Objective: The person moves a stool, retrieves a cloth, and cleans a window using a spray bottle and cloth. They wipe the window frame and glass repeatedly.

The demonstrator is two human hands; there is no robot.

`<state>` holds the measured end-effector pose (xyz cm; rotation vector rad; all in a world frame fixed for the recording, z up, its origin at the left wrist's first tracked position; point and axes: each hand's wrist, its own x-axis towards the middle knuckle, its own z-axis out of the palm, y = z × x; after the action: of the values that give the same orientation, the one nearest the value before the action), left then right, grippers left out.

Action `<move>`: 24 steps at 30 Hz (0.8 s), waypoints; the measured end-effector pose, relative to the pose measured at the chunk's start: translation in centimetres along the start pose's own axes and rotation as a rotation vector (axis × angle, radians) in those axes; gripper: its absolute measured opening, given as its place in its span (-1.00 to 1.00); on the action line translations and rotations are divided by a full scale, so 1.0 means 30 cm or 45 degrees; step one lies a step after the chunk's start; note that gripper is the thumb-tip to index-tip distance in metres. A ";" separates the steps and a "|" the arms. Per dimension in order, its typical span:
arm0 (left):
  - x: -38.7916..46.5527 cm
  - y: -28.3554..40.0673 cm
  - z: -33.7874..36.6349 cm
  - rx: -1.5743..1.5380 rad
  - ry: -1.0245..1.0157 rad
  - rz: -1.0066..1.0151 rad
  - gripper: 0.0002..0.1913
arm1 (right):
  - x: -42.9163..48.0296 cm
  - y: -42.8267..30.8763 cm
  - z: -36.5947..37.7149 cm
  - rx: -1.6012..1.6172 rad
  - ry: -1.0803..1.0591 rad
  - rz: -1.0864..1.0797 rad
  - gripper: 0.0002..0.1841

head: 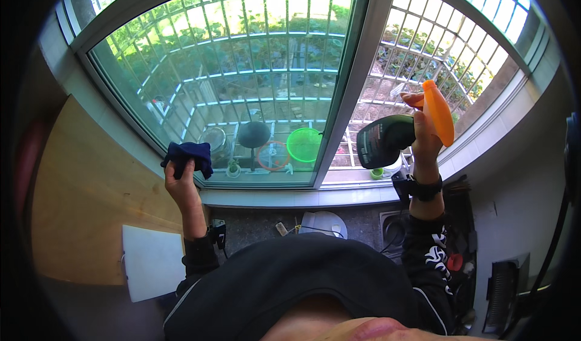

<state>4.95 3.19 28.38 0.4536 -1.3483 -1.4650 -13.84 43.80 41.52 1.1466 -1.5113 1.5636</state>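
Note:
My left hand (183, 182) grips a folded dark blue cloth (188, 154) near the lower left corner of the closed glass window pane (227, 91). On the right, my right hand (424, 129) is wrapped around the neck of a dark spray bottle (383, 141) with an orange spray head (436, 114). The bottle is tilted, its dark body pointing left, in front of the window's right section, where no tinted pane shows. Whether the cloth touches the glass cannot be told.
A tiled sill (290, 199) runs below the window, above a dark counter (268, 220) with a sink (392, 227). A wooden panel (91, 191) and a white board (154, 261) stand at left. Outside the glass are metal bars and a green basket (304, 144).

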 end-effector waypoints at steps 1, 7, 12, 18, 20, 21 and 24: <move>0.000 0.001 -0.002 -0.029 -0.024 0.033 -0.71 | 0.005 0.005 0.030 0.046 0.035 -0.003 -0.61; -0.011 0.008 -0.067 0.133 0.011 0.043 -0.72 | 0.082 0.054 0.158 0.108 0.145 0.176 -0.61; -0.023 0.033 -0.157 0.079 0.136 0.030 -0.71 | 0.093 0.107 0.255 0.187 0.033 0.260 -0.68; -0.034 0.058 -0.270 0.130 0.333 0.058 -0.69 | 0.119 0.095 0.462 0.265 -0.312 0.258 -0.70; -0.035 0.062 -0.299 0.124 0.397 0.089 -0.69 | 0.132 0.096 0.558 0.338 -0.335 0.157 -0.70; -0.037 0.063 -0.309 0.101 0.411 0.108 -0.68 | 0.134 0.096 0.609 0.445 -0.354 0.189 -0.70; -0.043 0.082 -0.345 0.136 0.461 0.118 -0.68 | 0.159 0.093 0.757 0.456 -0.524 0.268 -0.71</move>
<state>14.98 -0.35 27.06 0.6812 -1.1430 -1.1722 -15.07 20.53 43.46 1.6355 -1.6983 1.8778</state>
